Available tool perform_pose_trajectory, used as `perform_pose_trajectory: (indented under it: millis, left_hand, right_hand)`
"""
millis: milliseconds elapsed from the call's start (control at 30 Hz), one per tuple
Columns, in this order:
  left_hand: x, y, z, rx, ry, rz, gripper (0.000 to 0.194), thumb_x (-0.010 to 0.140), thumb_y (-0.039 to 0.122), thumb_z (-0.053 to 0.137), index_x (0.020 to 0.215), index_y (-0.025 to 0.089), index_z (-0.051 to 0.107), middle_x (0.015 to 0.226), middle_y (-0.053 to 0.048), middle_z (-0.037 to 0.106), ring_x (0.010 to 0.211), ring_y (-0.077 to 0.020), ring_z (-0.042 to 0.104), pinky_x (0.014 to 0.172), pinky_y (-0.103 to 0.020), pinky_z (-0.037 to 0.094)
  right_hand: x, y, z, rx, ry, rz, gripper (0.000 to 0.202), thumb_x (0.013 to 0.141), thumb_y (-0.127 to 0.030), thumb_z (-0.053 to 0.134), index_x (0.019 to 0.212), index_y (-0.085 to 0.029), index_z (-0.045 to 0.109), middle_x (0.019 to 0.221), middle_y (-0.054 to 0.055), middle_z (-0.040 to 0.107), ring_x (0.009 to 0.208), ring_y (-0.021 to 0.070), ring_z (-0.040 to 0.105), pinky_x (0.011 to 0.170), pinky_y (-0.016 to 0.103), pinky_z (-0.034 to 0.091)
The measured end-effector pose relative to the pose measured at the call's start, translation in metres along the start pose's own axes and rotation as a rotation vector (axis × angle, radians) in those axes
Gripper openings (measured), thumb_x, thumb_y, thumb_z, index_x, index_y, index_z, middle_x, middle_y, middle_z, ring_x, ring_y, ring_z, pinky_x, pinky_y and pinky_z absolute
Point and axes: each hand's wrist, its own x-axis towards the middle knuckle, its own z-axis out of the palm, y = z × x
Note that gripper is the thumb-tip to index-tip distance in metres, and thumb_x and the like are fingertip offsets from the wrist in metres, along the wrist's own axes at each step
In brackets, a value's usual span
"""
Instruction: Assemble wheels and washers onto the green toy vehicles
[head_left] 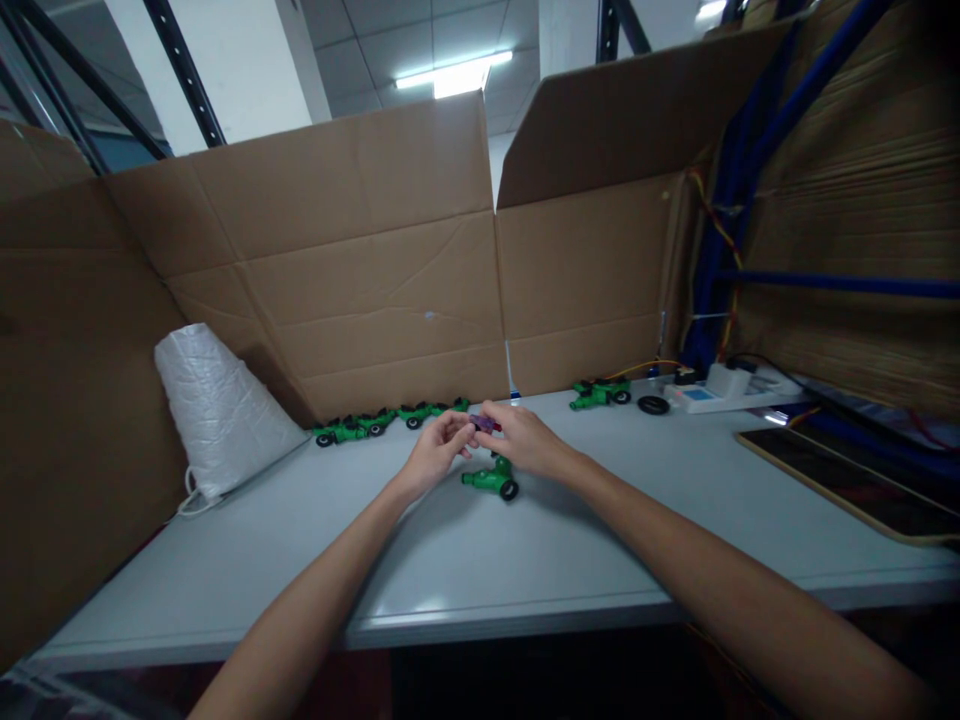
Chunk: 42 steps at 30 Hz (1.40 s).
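Between my two hands, a small purple piece (pixel 484 424) with a reddish end is held above the table; its exact kind is too small to make out. My left hand (pixel 442 440) pinches its left side, fingers curled. From the right, my right hand (pixel 523 436) grips the other end, its fingers partly hiding the piece. Just below them a green pipe-like fitting with a black ring (pixel 491 480) lies on the white table (pixel 435 580), apart from both hands.
Several similar green fittings (pixel 352 427) line the back left, and more green fittings (pixel 600 393) lie at the back right beside a black ring (pixel 653 405). A white wrapped bag (pixel 225 410) leans at left. A power strip (pixel 731 388) and dark flat panel (pixel 855 480) occupy the right. Cardboard walls (pixel 375 270) enclose the table.
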Motion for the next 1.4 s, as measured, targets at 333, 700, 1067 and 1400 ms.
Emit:
perform_pose_trajectory:
  millis: [333, 700, 1067, 1400]
  left_hand:
    - [-0.004, 0.006, -0.001, -0.131, 0.093, -0.063, 0.049, 0.08, 0.056, 0.08, 0.102, 0.015, 0.065, 0.094, -0.007, 0.072, 0.083, -0.0179, 0.07, 0.078, -0.034, 0.059]
    - [0.003, -0.009, -0.008, 0.027, 0.077, 0.001, 0.053, 0.078, 0.048, 0.085, 0.112, 0.011, 0.07, 0.09, -0.011, 0.077, 0.082, -0.0219, 0.072, 0.075, -0.035, 0.057]
    - [-0.004, -0.01, -0.011, 0.607, 0.07, 0.18, 0.03, 0.089, 0.038, 0.073, 0.11, 0.017, 0.075, 0.092, -0.006, 0.074, 0.079, -0.0178, 0.066, 0.073, -0.029, 0.053]
    - [-0.007, -0.005, -0.007, 0.68, -0.047, 0.225, 0.022, 0.092, 0.032, 0.07, 0.108, 0.016, 0.073, 0.091, -0.005, 0.07, 0.08, -0.016, 0.063, 0.072, -0.026, 0.051]
  right_hand:
    - [0.002, 0.005, -0.002, 0.043, -0.035, 0.02, 0.019, 0.088, -0.037, 0.074, 0.091, -0.023, 0.063, 0.084, 0.002, 0.069, 0.075, 0.0191, 0.057, 0.066, 0.028, 0.034]
    - [0.004, 0.017, -0.001, -0.051, -0.045, -0.022, 0.005, 0.095, -0.023, 0.063, 0.097, -0.023, 0.067, 0.093, 0.006, 0.067, 0.087, 0.0217, 0.057, 0.074, 0.029, 0.035]
    - [0.009, 0.007, -0.011, -0.053, 0.262, 0.004, 0.027, 0.103, -0.033, 0.047, 0.079, -0.022, 0.054, 0.082, 0.004, 0.057, 0.078, 0.019, 0.053, 0.072, 0.029, 0.037]
    - [0.002, -0.006, -0.003, 0.032, 0.339, -0.009, 0.028, 0.108, -0.047, 0.043, 0.101, -0.022, 0.055, 0.076, 0.001, 0.063, 0.068, 0.0188, 0.061, 0.067, 0.028, 0.041]
